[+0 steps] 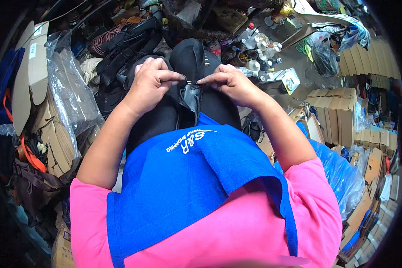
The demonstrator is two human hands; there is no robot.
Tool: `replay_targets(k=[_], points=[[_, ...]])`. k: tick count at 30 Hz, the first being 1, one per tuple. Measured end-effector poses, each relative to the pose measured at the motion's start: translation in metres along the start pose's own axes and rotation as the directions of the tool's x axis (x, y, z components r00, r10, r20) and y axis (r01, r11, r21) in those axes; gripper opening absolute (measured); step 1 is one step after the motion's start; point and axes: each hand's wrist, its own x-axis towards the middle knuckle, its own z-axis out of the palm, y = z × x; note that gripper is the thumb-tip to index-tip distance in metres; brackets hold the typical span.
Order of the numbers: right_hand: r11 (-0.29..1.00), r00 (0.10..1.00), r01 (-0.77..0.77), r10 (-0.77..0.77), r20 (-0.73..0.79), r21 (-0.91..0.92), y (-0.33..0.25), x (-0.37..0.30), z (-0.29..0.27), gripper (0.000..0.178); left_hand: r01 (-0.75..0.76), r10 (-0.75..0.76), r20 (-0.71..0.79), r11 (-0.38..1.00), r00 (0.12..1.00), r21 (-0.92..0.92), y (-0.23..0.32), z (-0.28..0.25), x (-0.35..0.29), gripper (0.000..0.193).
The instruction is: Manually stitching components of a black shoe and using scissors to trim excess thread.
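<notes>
A black shoe (190, 100) rests on my lap between my thighs, its rounded end pointing away from me and a shiny, leather-like part towards me. My left hand (152, 85) comes in from the left, with thumb and forefinger pinched at the edge of the shoe's opening. From the other side, my right hand (231, 84) pinches the same edge, its fingertips a short gap from the left ones. A small pale, metallic-looking bit (190, 82) shows between the fingertips; its kind is too small to tell.
Black shoes or straps (120, 67) are piled left of my knees. Several white bottles (257, 49) stand ahead on the right. Cardboard boxes (332, 109) are stacked at the right, near a blue plastic bag (335, 172). Cardboard sheets (35, 76) and clear plastic wrap (71, 89) lean on the left.
</notes>
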Motion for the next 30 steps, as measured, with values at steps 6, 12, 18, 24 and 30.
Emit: replay_targets(k=[6,12,18,24,30], points=[[1.0,0.999,-0.003,0.003,0.041,0.019,0.004,0.006,-0.003,0.029,0.002,-0.003,0.054,1.0,0.999,0.024,-0.004,0.002,0.0,0.028],[0.999,0.998,-0.016,0.014,0.062,0.03,0.007,0.008,-0.003,0.029,-0.002,-0.001,0.059,0.999,0.998,0.045,-0.004,0.003,0.002,0.024],[0.996,0.996,-0.005,-0.002,0.087,0.085,0.008,0.008,-0.005,0.032,-0.012,0.009,0.092,0.999,0.996,0.035,-0.004,0.007,0.003,0.021],[0.951,0.982,-0.047,-0.012,0.19,0.306,0.016,0.017,-0.006,0.03,-0.078,0.09,0.171,0.994,0.981,-0.076,-0.025,0.014,0.025,0.02],[0.956,0.98,-0.032,-0.026,0.195,0.292,0.019,0.023,-0.007,0.034,-0.074,0.109,0.292,0.989,0.95,-0.129,-0.03,0.015,0.044,0.014]])
